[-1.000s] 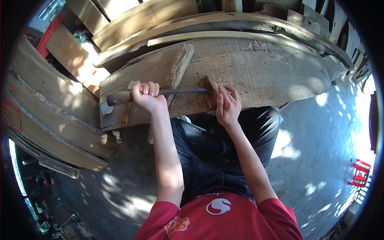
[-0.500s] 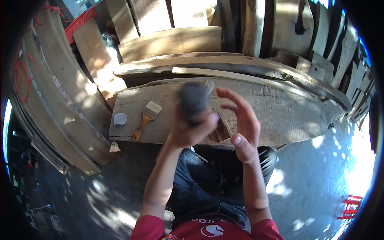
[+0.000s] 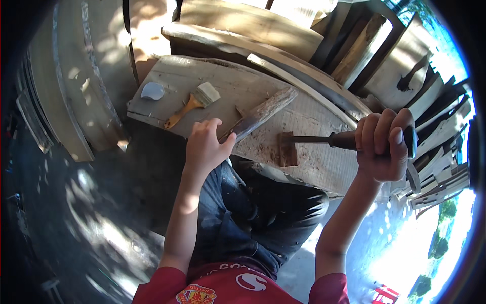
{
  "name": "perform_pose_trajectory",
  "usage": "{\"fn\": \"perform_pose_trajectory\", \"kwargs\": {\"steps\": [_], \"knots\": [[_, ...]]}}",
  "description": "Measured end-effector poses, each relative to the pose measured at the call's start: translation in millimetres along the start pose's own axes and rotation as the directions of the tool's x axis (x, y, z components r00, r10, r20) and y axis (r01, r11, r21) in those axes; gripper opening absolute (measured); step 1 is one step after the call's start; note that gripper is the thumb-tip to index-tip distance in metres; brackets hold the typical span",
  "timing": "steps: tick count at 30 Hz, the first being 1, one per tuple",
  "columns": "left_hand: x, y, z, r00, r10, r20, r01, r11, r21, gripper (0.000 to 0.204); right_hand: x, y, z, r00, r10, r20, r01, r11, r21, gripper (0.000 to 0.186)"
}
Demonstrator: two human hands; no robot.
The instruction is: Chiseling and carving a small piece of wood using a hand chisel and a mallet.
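My right hand point(image 3: 383, 144) is closed around the dark handle of a chisel point(image 3: 349, 140). Its metal shank lies nearly level in the picture, and the tip reaches the top of a rectangular recess point(image 3: 288, 154) cut in a thick wooden plank point(image 3: 324, 124). Left of the recess, my left hand point(image 3: 205, 144) has its thumb and fingers apart. It is at the near end of a rough, round wooden stick point(image 3: 266, 112) lying slantwise on the plank; whether it touches the stick I cannot tell.
A flat paintbrush point(image 3: 195, 104) with a wooden handle and a small white disc-like piece point(image 3: 152, 91) lie on the plank's left part. Wood shavings are scattered around the recess. Long boards point(image 3: 101, 76) stand at the left, more point(image 3: 400, 76) at the back right. A curved timber point(image 3: 283, 57) runs behind the plank.
My left hand has let go of a dark, blurred thing and moved left and down beside the stick. My right hand, open before, has moved right and now grips the chisel. The view has turned.
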State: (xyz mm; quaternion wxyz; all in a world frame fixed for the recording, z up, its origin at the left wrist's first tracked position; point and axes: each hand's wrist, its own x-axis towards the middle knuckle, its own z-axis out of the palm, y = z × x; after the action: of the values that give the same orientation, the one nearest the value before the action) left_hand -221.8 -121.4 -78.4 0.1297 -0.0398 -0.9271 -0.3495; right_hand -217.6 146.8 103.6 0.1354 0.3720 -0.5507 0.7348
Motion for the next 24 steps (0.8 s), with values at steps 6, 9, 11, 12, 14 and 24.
{"fn": "perform_pose_trajectory", "kwargs": {"steps": [6,9,11,12,14,24], "knots": [[-21.4,-13.5,40.6,0.996,0.009,0.093,-0.034,0.961,0.276,0.051,-3.1,34.7,-9.2,0.991,0.126,0.036,-0.123,0.989,-0.078,0.020],[-19.4,-15.8,37.9,0.993,-0.020,0.120,-0.010,0.968,0.252,0.049,-2.7,45.2,-14.8,0.985,0.160,0.066,-0.154,0.985,-0.080,0.019],[-17.6,-15.6,39.0,0.988,-0.049,0.147,0.014,0.973,0.228,0.047,-2.2,50.2,-18.4,0.981,0.176,0.078,-0.171,0.983,-0.069,0.019],[-17.4,-15.9,40.6,0.990,-0.047,0.134,0.013,0.971,0.239,0.046,-2.6,53.0,-19.6,0.980,0.179,0.083,-0.173,0.983,-0.067,0.019],[-16.9,-16.5,41.5,0.991,-0.047,0.129,0.013,0.968,0.252,0.045,-2.2,55.7,-23.4,0.979,0.185,0.083,-0.181,0.982,-0.061,0.020],[10.0,-2.5,33.2,0.910,-0.129,0.393,-0.007,0.945,0.327,0.040,-5.2,58.7,-13.4,0.944,0.250,0.215,-0.244,0.968,-0.055,0.023]]}}
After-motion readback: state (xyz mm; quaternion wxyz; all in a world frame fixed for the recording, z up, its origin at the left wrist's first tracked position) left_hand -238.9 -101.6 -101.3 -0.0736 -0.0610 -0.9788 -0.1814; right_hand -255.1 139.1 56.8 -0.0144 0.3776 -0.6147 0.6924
